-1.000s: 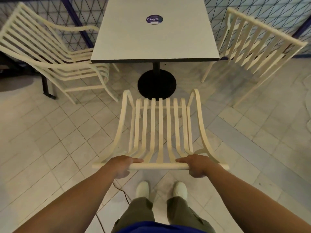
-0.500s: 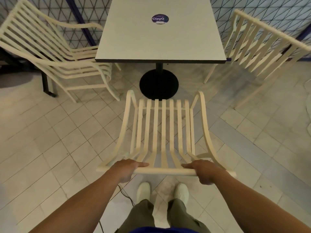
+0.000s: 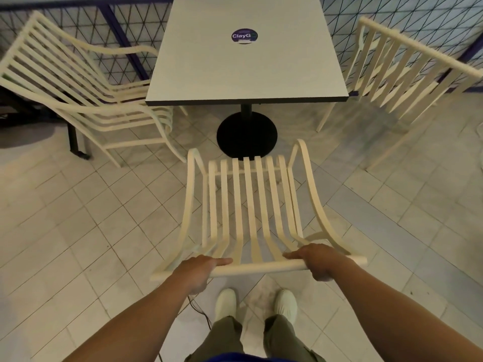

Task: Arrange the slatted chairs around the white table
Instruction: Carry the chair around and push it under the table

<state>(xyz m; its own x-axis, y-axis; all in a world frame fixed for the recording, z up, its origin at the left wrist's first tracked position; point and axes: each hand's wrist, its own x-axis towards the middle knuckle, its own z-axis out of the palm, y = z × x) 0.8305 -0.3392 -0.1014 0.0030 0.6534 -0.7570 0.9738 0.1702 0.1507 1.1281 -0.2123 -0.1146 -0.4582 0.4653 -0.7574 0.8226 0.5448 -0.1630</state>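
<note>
My left hand [image 3: 196, 270] and right hand [image 3: 317, 259] grip the near chair [image 3: 251, 205] by its top rail [image 3: 258, 267], fingers [image 3: 222, 262] curled round it. It faces the surface [image 3: 245, 69], front near the black base [image 3: 247, 137]; a left chair [image 3: 78, 82] and a right chair [image 3: 407, 66] flank the surface.

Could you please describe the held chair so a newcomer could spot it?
Find the white table on its black base. The held chair is at its near side, facing it. Unlike the left chair and right chair, its top rail is held by the left hand and right hand.
</note>
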